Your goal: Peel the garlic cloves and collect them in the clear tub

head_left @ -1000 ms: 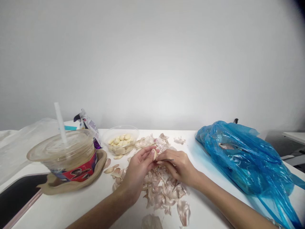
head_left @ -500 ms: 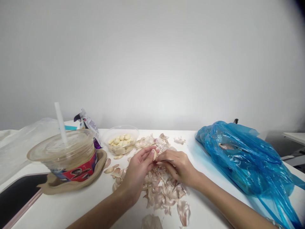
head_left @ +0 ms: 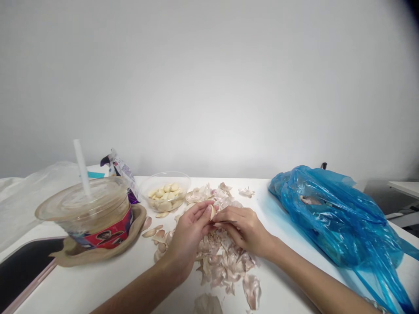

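Between the thumb and fingers of my left hand (head_left: 190, 229) is a pale garlic clove (head_left: 212, 212). My right hand (head_left: 247, 226) is closed against it from the right, gripping a thin metal blade (head_left: 229, 221) whose handle I cannot make out. Under both hands spreads a heap of papery garlic skins (head_left: 225, 266). Unpeeled cloves (head_left: 160, 237) lie left of the heap, beside my left wrist. Behind them, a clear plastic bowl (head_left: 187, 185) holds several peeled cloves (head_left: 167, 191).
On the left, a lidded drink cup (head_left: 98, 218) with a straw sits in a cardboard holder (head_left: 135, 226), beside a dark phone or tablet (head_left: 26, 270). A purple-and-white wrapper (head_left: 122, 170) stands behind. A blue plastic bag (head_left: 334, 218) fills the table's right side.
Hardly anything differs: both hands stay together at the clove, and the blade in my right hand has shifted very slightly. The view has moved a touch.
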A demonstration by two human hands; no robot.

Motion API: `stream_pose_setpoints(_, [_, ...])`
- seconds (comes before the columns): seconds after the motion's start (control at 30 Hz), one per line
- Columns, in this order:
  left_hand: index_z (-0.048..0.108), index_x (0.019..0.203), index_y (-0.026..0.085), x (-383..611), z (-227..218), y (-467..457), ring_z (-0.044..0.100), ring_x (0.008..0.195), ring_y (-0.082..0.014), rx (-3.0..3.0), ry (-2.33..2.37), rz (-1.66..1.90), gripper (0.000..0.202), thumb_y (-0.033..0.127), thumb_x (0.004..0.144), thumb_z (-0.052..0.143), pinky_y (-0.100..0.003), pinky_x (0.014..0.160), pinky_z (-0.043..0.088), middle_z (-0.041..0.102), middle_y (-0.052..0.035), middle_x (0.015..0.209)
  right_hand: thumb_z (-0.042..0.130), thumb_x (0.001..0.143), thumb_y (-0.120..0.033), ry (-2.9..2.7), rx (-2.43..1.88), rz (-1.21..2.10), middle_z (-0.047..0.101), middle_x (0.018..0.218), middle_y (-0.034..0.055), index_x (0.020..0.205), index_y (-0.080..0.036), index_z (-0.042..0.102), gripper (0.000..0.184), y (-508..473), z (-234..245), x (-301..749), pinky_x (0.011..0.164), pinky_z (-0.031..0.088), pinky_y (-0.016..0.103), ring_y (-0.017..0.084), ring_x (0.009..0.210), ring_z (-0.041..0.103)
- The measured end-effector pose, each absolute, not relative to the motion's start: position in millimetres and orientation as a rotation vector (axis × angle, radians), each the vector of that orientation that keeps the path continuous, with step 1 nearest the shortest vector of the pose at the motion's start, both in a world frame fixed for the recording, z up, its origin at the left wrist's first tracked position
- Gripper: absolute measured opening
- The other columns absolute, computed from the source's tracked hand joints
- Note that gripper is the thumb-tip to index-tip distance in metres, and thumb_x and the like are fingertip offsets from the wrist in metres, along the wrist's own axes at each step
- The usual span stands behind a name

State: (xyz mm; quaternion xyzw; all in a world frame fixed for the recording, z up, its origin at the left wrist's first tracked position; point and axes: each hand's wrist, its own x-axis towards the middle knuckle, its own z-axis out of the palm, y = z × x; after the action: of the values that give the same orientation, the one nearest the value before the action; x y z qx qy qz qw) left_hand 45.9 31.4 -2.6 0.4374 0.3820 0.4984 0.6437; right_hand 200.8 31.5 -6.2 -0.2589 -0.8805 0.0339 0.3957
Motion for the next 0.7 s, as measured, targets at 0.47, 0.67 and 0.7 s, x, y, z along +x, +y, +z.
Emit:
stream_pose_setpoints(0.47, [0.057, 0.100, 0.017, 47.8, -6.9, 27.2, 0.058, 0.084, -0.0143, 0.942, 0.863, 1.095, 0.024, 0.024, 0.078, 0.057, -0.024, 0.077, 0.048, 0.066, -0.0063, 0.093, 0.042, 0.086, -0.013, -2.298, -0.697, 0.063, 0.062, 0.082, 0.0046, 0.089, -0.017, 0.052, 0.012, 29.6, -6.7, 198.3, 0.065, 0.049, 0.025, 0.014, 0.075, 0.059])
stream_pose_setpoints(0.67, [0.058, 0.098, 0.016, 48.1, -7.6, 26.9, 0.059, 0.084, -0.0148, 0.920, 0.843, 1.108, 0.023, 0.022, 0.076, 0.058, -0.024, 0.076, 0.049, 0.066, -0.0066, 0.091, 0.042, 0.087, -0.014, -2.296, -0.689, 0.059, 0.061, 0.080, 0.0043, 0.088, -0.017, 0.052, 0.011, 29.4, -7.4, 198.8, 0.065, 0.049, 0.025, 0.014, 0.075, 0.059])
stream_pose_setpoints(0.7, [0.058, 0.098, 0.016, 48.1, -7.0, 27.1, 0.059, 0.084, -0.0149, 0.916, 0.846, 1.111, 0.022, 0.022, 0.076, 0.058, -0.024, 0.075, 0.049, 0.066, -0.0067, 0.091, 0.042, 0.087, -0.014, -2.292, -0.683, 0.060, 0.061, 0.080, 0.0043, 0.089, -0.017, 0.052, 0.011, 29.7, -7.3, 198.8, 0.064, 0.049, 0.025, 0.014, 0.075, 0.059])
